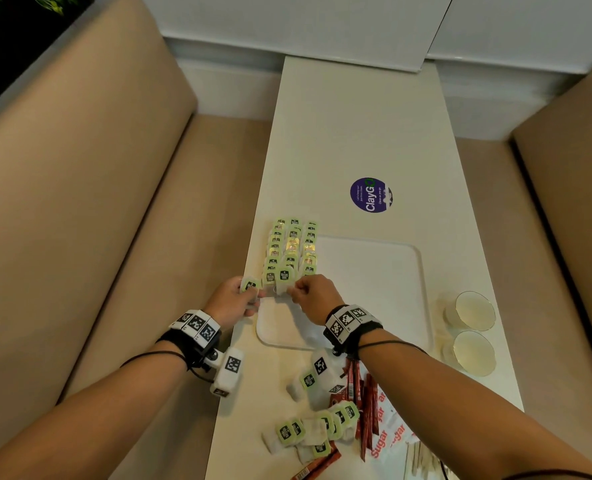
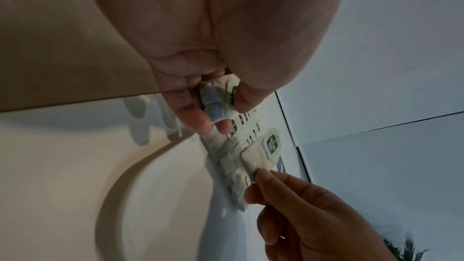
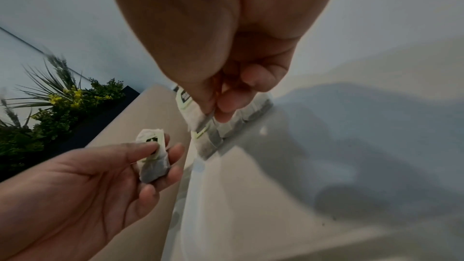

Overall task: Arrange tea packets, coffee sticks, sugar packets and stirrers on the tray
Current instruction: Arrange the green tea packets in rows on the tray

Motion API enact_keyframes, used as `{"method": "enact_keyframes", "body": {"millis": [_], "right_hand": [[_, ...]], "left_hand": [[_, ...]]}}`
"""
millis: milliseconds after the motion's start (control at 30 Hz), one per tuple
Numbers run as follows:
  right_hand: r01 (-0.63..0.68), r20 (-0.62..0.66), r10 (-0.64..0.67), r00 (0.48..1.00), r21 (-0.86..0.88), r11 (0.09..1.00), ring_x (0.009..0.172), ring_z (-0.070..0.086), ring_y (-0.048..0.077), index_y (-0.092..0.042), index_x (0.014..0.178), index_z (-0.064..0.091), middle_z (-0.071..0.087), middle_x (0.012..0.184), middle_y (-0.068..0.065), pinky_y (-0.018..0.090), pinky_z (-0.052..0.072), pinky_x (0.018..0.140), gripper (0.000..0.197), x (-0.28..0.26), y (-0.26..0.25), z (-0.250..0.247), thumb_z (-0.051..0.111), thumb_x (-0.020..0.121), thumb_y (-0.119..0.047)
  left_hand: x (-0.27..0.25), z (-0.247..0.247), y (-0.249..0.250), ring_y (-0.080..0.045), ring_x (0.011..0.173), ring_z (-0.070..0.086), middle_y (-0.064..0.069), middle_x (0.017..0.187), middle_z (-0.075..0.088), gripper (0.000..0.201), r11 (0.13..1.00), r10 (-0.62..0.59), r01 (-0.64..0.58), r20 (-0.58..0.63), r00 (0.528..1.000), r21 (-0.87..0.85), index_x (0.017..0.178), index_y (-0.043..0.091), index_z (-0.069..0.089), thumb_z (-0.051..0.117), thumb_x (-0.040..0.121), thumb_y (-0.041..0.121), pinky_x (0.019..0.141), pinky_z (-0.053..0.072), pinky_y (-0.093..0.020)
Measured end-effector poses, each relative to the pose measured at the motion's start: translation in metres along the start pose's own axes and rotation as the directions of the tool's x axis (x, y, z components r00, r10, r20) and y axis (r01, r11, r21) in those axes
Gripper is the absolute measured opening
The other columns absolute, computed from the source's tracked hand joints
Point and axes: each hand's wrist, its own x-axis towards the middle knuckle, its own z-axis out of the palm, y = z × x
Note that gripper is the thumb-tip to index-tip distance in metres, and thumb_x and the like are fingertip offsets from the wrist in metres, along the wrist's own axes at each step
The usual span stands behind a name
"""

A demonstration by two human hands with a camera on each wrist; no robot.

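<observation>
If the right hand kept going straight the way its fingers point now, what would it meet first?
Most likely the rows of tea packets already laid on the tray. The right hand pinches a tea packet at the near end of those rows, so the held packet would touch them first; depth is uncertain.

Head view bright and soft; both wrist views dim, blurred, edge-warped.

A round purple sticker (image 1: 371,195) on the table reads "ClayGo"; white packets (image 1: 388,434) read "Sugar" in red.
</observation>
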Motion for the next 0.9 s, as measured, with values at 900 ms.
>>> {"method": "enact_keyframes", "body": {"millis": [900], "right_hand": [[-0.003,0.092,-0.014,0.996,0.182,0.983,0.065,0.064,0.012,-0.013,0.097,0.076,0.072,0.081,-0.002,0.019,0.057,0.066,0.014,-0.009,0.004,0.028,0.069,0.095,-0.026]], "left_hand": [[0.003,-0.007,-0.009,-0.012,0.076,0.066,0.001,0.086,0.074,0.02,0.985,0.106,-0.108,0.026,0.994,0.137,0.098,0.018,0.068,0.068,0.092,-0.001,0.069,0.054,-0.022]]}}
